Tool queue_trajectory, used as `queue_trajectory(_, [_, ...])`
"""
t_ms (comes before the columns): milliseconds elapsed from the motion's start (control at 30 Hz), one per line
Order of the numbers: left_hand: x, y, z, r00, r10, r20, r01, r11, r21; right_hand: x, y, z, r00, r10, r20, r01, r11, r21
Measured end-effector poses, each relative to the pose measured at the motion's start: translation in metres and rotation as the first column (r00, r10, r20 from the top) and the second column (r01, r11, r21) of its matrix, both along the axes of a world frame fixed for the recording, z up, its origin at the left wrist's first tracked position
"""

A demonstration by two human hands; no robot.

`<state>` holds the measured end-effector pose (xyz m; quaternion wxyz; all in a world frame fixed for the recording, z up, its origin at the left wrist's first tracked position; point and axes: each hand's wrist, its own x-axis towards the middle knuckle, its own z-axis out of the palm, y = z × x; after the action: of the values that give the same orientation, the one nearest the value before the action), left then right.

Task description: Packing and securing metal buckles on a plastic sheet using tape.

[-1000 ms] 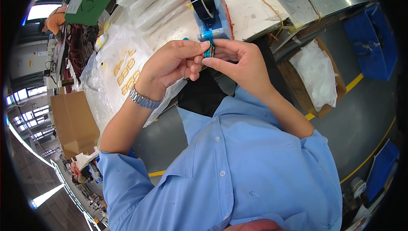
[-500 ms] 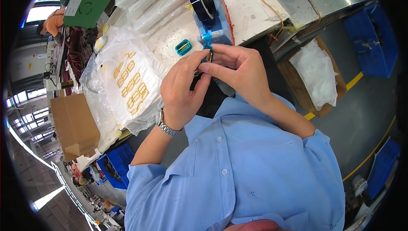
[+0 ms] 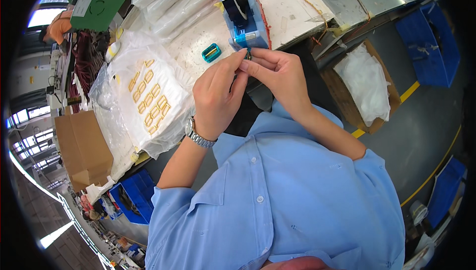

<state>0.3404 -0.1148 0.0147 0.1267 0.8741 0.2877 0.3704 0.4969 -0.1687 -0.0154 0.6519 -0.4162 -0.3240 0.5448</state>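
Now your left hand (image 3: 214, 102) and right hand (image 3: 277, 74) pinch one small part (image 3: 247, 56) between fingertips (tape dispenser (image 3: 243, 9) just beyond).

1. The scene is bright and evenly lit, with daylight entering through the row of tall windows (image 3: 25, 116) at nine o'clock, which are blown out to white.
2. Glare sits on the clear plastic bags (image 3: 168, 2) at twelve o'clock and on the pale work surface (image 3: 292, 7) beside them.
3. Shadows are soft; the dark gap below the hands (image 3: 248, 79) near the centre holds little detail.
4. Fisheye distortion bends the yellow floor line (image 3: 431, 170) at four o'clock, and a black vignette rings the frame.
5. The centre is sharp; the rim softens and smears.
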Motion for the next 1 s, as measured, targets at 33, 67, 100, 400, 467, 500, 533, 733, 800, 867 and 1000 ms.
queue_trajectory(33, [-0.002, -0.002, -0.006, 0.999, -0.005, -0.042, 0.002, 0.998, -0.056, -0.002, -0.002, -0.001, 0.996, 0.012, -0.087, -0.015, 0.999, -0.033])
queue_trajectory(67, [-0.002, -0.002, -0.009, 0.996, -0.013, -0.084, 0.004, 0.994, -0.107, -0.003, -0.007, -0.010, 0.996, 0.014, -0.086, -0.016, 0.999, -0.030])
queue_trajectory(100, [-0.004, -0.011, -0.011, 0.997, -0.011, -0.083, 0.002, 0.994, -0.105, -0.005, -0.018, -0.027, 0.999, 0.035, -0.024, -0.038, 0.994, -0.105])
queue_trajectory(400, [-0.025, -0.045, -0.007, 0.976, 0.133, 0.173, -0.003, 0.801, -0.598, 0.007, -0.037, -0.011, 0.932, 0.105, 0.348, -0.107, 0.994, -0.012])
queue_trajectory(467, [-0.030, -0.047, -0.009, 0.949, 0.161, 0.271, 0.081, 0.707, -0.703, 0.007, -0.037, -0.007, 0.915, 0.160, 0.369, -0.157, 0.987, -0.037])
queue_trajectory(500, [-0.032, -0.048, -0.010, 0.948, 0.168, 0.272, 0.077, 0.705, -0.705, 0.007, -0.037, -0.006, 0.898, 0.206, 0.389, -0.199, 0.978, -0.059])
queue_trajectory(533, [-0.032, -0.048, -0.008, 0.943, 0.153, 0.296, 0.124, 0.662, -0.739, 0.007, -0.036, -0.009, 0.897, 0.206, 0.391, -0.198, 0.978, -0.062])
queue_trajectory(733, [-0.038, -0.058, -0.018, 0.909, 0.153, 0.388, 0.248, 0.550, -0.797, 0.020, -0.035, -0.003, 0.787, 0.254, 0.562, -0.288, 0.957, -0.029])
queue_trajectory(800, [-0.042, -0.059, -0.022, 0.895, 0.161, 0.416, 0.277, 0.530, -0.801, 0.023, -0.035, 0.004, 0.680, 0.300, 0.669, -0.391, 0.920, -0.015])
queue_trajectory(867, [-0.049, -0.055, -0.023, 0.887, 0.171, 0.429, 0.315, 0.457, -0.832, 0.023, -0.036, 0.010, 0.674, 0.320, 0.666, -0.420, 0.907, -0.011])
queue_trajectory(1000, [-0.045, -0.061, -0.015, 0.873, 0.234, 0.428, 0.297, 0.443, -0.846, 0.025, -0.036, 0.003, 0.618, 0.214, 0.757, -0.415, 0.906, 0.083])
